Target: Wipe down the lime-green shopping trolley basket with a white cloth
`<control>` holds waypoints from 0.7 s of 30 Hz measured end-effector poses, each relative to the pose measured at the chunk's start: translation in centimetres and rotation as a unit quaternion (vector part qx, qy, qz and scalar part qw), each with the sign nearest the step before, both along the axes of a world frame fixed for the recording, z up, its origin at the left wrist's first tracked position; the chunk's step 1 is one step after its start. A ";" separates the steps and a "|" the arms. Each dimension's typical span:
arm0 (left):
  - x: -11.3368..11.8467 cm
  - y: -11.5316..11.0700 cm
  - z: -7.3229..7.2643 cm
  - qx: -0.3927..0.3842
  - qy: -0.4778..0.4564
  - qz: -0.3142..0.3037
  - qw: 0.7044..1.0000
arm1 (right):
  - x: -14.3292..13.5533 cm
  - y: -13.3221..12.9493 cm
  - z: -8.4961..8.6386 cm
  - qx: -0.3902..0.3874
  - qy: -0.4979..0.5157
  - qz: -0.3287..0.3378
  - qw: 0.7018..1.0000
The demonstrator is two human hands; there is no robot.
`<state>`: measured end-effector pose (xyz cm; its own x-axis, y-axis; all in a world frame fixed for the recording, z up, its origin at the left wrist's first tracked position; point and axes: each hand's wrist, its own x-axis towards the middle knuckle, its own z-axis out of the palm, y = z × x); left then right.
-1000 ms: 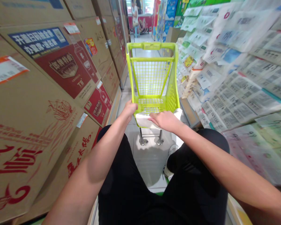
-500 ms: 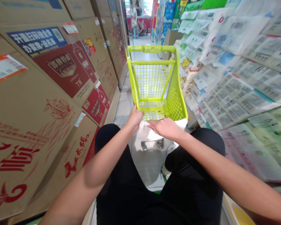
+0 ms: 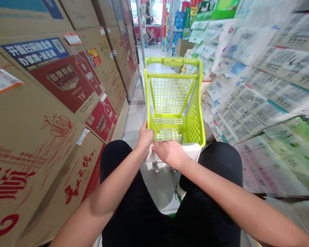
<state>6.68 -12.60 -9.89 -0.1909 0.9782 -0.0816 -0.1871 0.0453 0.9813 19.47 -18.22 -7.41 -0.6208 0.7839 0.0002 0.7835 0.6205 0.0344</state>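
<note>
A yellow-green wheeled shopping basket (image 3: 194, 116) stands between my knees, its inside facing me and its long metal handle rising at the far left corner. My left hand (image 3: 146, 139) is closed on the basket's near left corner. A white cloth (image 3: 192, 151) lies along the near rim and hangs over it. On the left part of this cloth my right hand (image 3: 169, 153) presses with its fingers curled, close beside my left hand. The right fingertips are partly hidden. Small casters (image 3: 156, 167) show below the cloth.
Stacked cardboard cartons (image 3: 64, 79) with price tags line the left side. Packs of tissue paper (image 3: 257, 103) with handwritten prices are piled on the right. Farther down the tiled aisle (image 3: 157, 51) a person (image 3: 148, 15) stands near the windows.
Both hands have moved slightly left and toward me, and the right hand is nearer the left. The basket sits lower in view, and less cloth hangs down.
</note>
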 end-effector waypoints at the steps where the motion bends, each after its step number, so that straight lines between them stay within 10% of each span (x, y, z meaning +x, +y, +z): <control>1: -0.2 -0.1 -0.1 0.003 0.008 -0.016 1.000 | -0.3 -0.2 0.0 -0.002 0.008 -0.001 1.000; 11: -6.7 2.1 0.3 -0.038 0.055 -0.071 0.995 | 4.5 -2.3 0.6 -0.002 -0.037 0.001 0.999; 21: -3.9 -0.7 -1.4 -0.007 0.066 -0.037 0.997 | -1.7 -2.6 0.9 -0.044 -0.019 -0.033 0.998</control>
<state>2.79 -13.28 -11.26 -0.1275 0.9891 -0.0742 -0.0523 0.0680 0.9963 17.78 -20.85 -6.52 -0.5657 0.8194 -0.0927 0.8222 0.5690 0.0126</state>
